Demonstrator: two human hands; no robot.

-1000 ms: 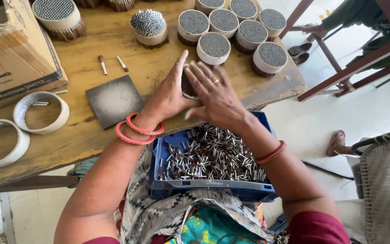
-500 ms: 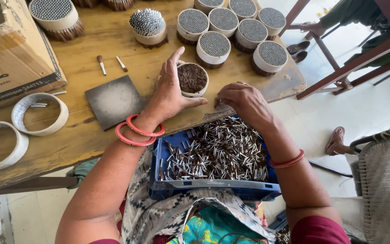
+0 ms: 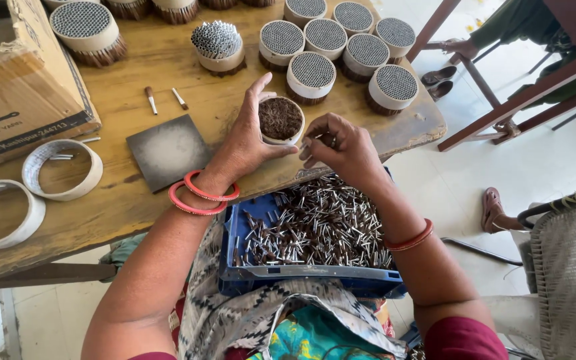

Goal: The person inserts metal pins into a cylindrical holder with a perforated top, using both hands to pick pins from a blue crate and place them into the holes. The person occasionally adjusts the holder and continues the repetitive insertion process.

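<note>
A wooden table (image 3: 168,80) fills the upper left. At six o'clock a blue tray (image 3: 301,280) of small metal tubes (image 3: 321,227) sits on the lap. At centre, the left hand (image 3: 245,143) is wrapped around a round banded bundle (image 3: 280,120) — fingers closed on its side. At three o'clock of it, the right hand (image 3: 345,147) pinches a few tubes, fingertips together.

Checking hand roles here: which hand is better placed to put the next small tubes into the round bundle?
Probably the right hand: it pinches small tubes beside the round bundle, above the blue tray. The left hand grips the bundle.
</note>
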